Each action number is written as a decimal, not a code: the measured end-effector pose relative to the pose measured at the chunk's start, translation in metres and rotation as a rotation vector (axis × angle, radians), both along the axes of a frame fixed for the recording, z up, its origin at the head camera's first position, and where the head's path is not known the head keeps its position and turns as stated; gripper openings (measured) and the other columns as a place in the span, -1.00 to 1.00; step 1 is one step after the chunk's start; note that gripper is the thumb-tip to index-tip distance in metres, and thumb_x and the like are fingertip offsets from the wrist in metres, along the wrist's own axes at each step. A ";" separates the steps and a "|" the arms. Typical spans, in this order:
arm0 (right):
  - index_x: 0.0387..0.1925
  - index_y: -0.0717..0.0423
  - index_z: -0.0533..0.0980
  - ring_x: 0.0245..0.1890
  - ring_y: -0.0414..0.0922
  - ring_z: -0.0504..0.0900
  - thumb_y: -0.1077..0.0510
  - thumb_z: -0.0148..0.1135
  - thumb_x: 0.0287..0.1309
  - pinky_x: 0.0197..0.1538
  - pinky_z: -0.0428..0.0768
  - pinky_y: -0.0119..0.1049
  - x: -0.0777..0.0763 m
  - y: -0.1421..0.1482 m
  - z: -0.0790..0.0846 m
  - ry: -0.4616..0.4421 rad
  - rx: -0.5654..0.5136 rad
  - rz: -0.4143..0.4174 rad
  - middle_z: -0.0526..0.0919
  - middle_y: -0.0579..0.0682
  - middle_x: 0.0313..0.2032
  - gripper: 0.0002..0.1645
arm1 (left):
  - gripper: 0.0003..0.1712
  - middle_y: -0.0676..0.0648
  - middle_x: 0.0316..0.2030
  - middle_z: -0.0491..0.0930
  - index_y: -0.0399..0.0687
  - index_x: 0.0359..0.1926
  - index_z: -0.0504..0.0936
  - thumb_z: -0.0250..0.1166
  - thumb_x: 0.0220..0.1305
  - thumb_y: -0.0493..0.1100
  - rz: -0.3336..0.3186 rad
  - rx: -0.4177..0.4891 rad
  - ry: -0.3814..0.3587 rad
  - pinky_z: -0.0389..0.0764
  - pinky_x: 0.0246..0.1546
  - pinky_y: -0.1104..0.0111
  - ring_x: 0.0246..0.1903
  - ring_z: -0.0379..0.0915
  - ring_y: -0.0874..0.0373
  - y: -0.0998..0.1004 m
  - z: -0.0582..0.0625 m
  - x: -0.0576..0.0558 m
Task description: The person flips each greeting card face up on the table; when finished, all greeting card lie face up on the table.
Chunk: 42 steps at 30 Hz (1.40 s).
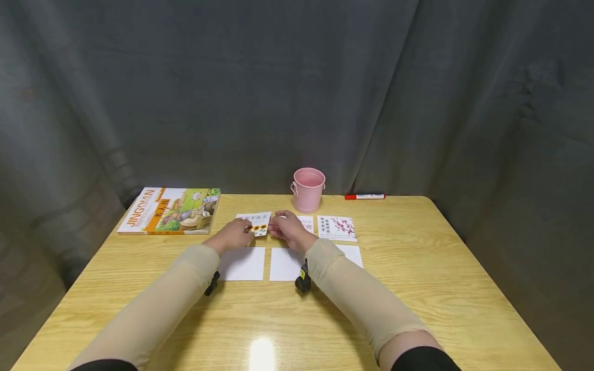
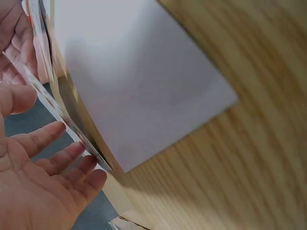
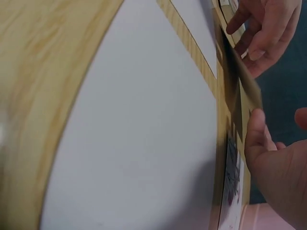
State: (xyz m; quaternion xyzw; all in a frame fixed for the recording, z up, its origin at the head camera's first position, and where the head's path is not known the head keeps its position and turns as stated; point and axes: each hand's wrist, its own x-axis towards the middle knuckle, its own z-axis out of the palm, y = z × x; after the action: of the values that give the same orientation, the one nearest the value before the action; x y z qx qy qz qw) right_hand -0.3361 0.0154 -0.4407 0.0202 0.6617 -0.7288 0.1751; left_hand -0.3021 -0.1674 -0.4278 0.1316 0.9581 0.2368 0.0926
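Observation:
A small white greeting card with sunflowers and Chinese characters (image 1: 260, 222) is lifted at a tilt over the far part of the wooden table. My left hand (image 1: 235, 234) pinches its left side. At the card's right edge are the fingertips of my right hand (image 1: 291, 230), loosely bent. The right wrist view shows the card's shaded underside (image 3: 245, 76) between both hands. Under the right forearm lies a blank white card (image 1: 284, 265), with another blank card (image 1: 243, 264) to its left.
Behind the hands stands a pink bucket (image 1: 307, 198). A blossom card (image 1: 337, 229) lies right of a partly covered card with pink characters (image 1: 307, 223). An illustrated book (image 1: 171, 211) is at the far left, a red-capped marker (image 1: 365, 197) at the back edge. Grey curtains (image 1: 232, 103) surround the table.

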 end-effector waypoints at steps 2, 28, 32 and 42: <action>0.39 0.43 0.26 -0.31 -0.19 0.61 0.37 0.04 0.38 -0.17 0.69 -0.40 -0.001 -0.002 0.001 0.007 0.014 0.023 0.63 0.21 -0.13 -0.42 | -0.39 -0.54 0.33 0.35 -0.57 0.29 0.43 0.04 0.40 -0.15 0.001 -0.019 -0.003 0.25 0.41 -0.10 0.37 0.22 -0.43 -0.001 0.000 -0.001; 0.28 0.52 0.36 -0.06 0.00 0.67 0.34 0.04 0.44 0.11 0.66 -0.16 0.044 0.020 0.011 0.037 0.151 0.231 0.61 0.36 0.10 -0.53 | -0.43 -0.45 0.31 0.38 -0.39 0.31 0.47 0.21 0.43 -0.10 -0.218 0.008 0.142 0.30 0.34 -0.23 0.33 0.25 -0.43 -0.015 0.004 0.047; 0.25 0.51 0.39 -0.02 0.06 0.68 0.33 0.05 0.44 0.09 0.66 -0.18 0.061 0.023 0.012 0.047 0.169 0.251 0.63 0.34 0.07 -0.56 | -0.36 -0.45 0.41 0.28 -0.30 0.40 0.43 0.25 0.43 -0.07 -0.307 -0.034 0.096 0.27 0.36 -0.23 0.40 0.17 -0.41 -0.020 0.001 0.069; 0.27 0.48 0.36 -0.37 -0.23 0.59 0.33 0.07 0.31 -0.18 0.64 -0.40 0.083 0.016 0.011 -0.024 0.162 0.313 0.59 0.03 -0.30 -0.48 | -0.29 -0.47 0.50 0.11 -0.28 0.49 0.36 0.21 0.47 -0.01 -0.337 -0.123 -0.033 0.12 0.43 -0.22 0.49 -0.04 -0.43 -0.028 -0.002 0.092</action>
State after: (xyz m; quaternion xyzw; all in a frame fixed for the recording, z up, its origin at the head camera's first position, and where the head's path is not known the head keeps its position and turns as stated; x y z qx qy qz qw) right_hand -0.2532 0.0313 -0.4300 -0.0602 0.7113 -0.6365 0.2919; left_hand -0.2104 -0.1952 -0.4300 0.2807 0.9335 0.1610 0.1545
